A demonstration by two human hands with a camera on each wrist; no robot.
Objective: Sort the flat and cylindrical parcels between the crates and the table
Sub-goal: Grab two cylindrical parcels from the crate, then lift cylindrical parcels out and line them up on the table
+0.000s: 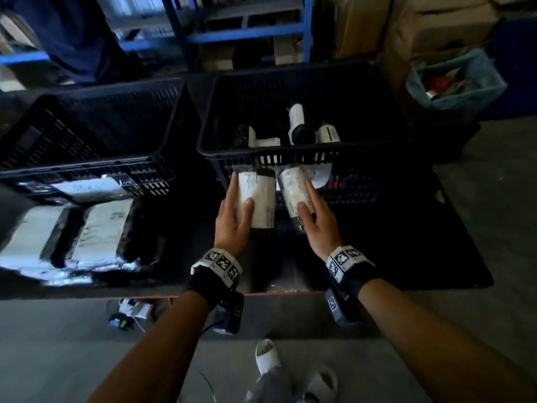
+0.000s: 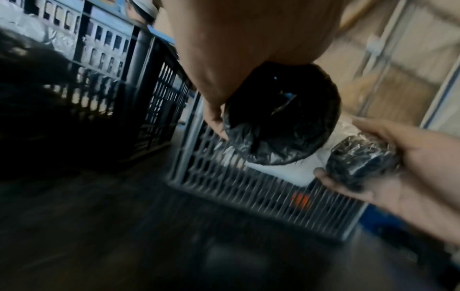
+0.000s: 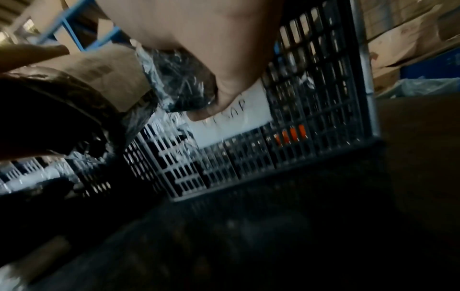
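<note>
My left hand [image 1: 235, 210] grips a cylindrical parcel [image 1: 258, 199] wrapped in black plastic with a white label, and its round black end [image 2: 281, 116] faces the left wrist camera. My right hand [image 1: 315, 216] holds a second labelled cylinder [image 1: 295, 190] whose black end [image 3: 179, 86] shows in the right wrist view. Both are held above the dark table [image 1: 406, 242], just in front of the right black crate [image 1: 363, 152]. Several more cylinders [image 1: 297, 120] lie inside that crate. Flat parcels [image 1: 101, 231] in shiny wrap lie on the table at the left, before the left crate [image 1: 87, 167].
A white sheet [image 3: 239, 116] hangs on the right crate's near wall. Blue shelving [image 1: 247, 33] and cardboard boxes [image 1: 436, 30] stand behind the crates. A bin lined with a blue bag [image 1: 453, 82] sits at the right. A person in dark clothes [image 1: 66, 36] stands at back left.
</note>
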